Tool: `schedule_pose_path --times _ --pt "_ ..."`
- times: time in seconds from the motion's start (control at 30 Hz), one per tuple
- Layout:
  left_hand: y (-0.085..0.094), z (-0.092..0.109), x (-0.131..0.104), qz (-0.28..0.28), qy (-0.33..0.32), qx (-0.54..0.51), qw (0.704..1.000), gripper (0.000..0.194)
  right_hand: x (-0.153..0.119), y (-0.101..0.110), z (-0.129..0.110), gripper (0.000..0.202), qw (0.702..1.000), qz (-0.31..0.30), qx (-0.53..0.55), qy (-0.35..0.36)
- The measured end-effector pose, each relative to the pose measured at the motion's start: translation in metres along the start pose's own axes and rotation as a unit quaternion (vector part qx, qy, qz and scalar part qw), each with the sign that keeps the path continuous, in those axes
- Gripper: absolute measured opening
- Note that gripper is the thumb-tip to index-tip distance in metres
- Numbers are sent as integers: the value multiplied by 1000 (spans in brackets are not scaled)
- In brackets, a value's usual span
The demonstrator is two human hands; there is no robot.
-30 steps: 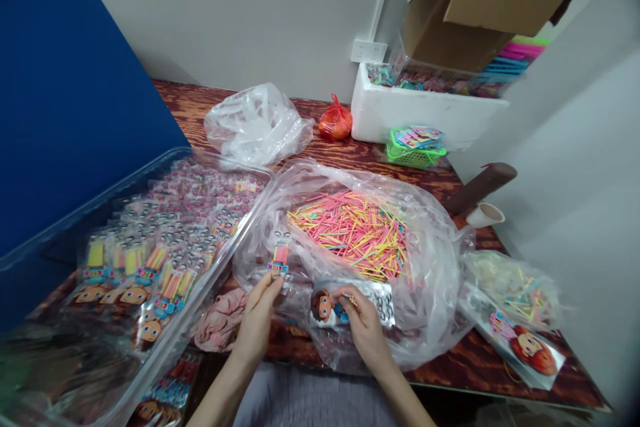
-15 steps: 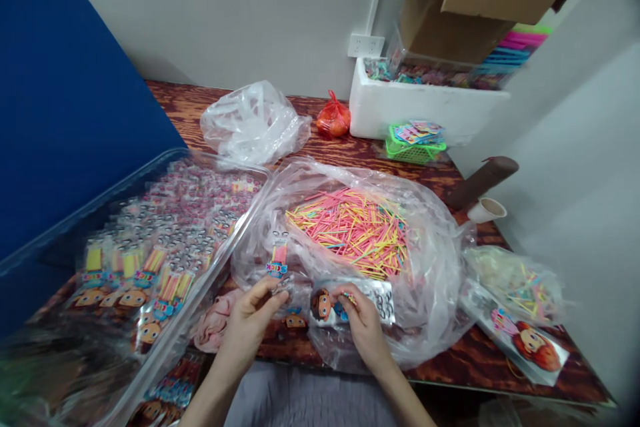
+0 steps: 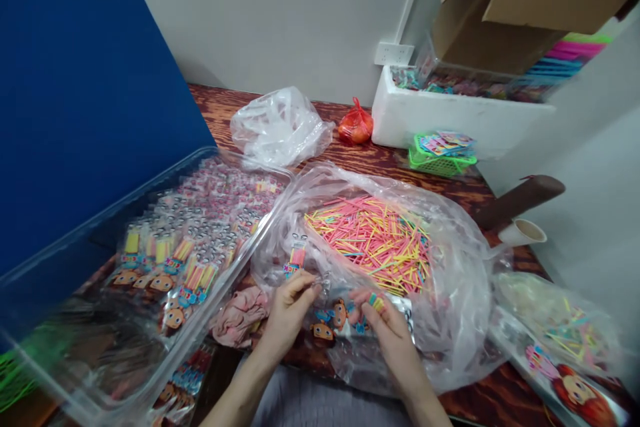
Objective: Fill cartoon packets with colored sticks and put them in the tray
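Note:
My left hand (image 3: 293, 307) pinches the top edge of a small clear packet (image 3: 323, 331) with a cartoon face printed low on it. Between the fingers and thumb of my right hand (image 3: 390, 330) is a small bundle of coloured sticks (image 3: 376, 303), yellow and blue ones showing. Beneath my hands lies a silvery printed packet (image 3: 404, 307), partly covered by my right hand. A filled packet (image 3: 297, 257) rests just beyond my left fingers. Past both hands, a heap of thin pink and yellow sticks (image 3: 370, 240) fills a spread-open plastic bag (image 3: 455, 287).
On the left stands a clear plastic bin (image 3: 225, 267) with many filled packets. A pink cloth (image 3: 240, 317) lies beside it. Farther back are a crumpled bag (image 3: 280, 127), a red bag (image 3: 355, 125), a green basket (image 3: 440, 161) and a white foam box (image 3: 450, 117). A paper cup (image 3: 523, 232) stands right.
The view has swung left, so everything sits further right. My hands are slightly closer together. My right hand has turned, and the stick bundle now points up and towards the left.

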State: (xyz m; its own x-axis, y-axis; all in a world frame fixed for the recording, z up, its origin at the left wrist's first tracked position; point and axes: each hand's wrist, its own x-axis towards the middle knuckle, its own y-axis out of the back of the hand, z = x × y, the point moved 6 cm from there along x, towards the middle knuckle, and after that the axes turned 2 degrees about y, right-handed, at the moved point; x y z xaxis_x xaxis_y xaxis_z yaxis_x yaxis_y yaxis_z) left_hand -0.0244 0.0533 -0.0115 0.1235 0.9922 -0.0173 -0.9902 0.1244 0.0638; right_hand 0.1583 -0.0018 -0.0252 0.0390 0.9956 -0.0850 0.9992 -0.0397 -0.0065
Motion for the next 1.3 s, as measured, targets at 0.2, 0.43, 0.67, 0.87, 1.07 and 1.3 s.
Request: schedule_pose_path --times 0.2,0.43,0.67,0.87,1.07,1.3 --pt "-10 13 5 9 -4 4 1000 11 -2 -47 -18 27 981 -144 -128 9" --pt "-4 -7 -4 76 95 -74 990 18 0 -61 -8 28 983 -40 -177 30" --pt "8 -6 -4 85 52 -25 995 22 6 -25 -22 27 996 -79 -31 -25" --pt "-4 -10 -6 65 66 -21 995 25 27 11 -56 27 999 2 -30 -18" --pt "-15 -17 -7 43 89 -78 992 24 12 -42 -40 26 980 -132 -144 -33" --pt "-5 -14 -10 39 66 -13 997 23 0 -56 -38 20 973 -187 -136 -25"
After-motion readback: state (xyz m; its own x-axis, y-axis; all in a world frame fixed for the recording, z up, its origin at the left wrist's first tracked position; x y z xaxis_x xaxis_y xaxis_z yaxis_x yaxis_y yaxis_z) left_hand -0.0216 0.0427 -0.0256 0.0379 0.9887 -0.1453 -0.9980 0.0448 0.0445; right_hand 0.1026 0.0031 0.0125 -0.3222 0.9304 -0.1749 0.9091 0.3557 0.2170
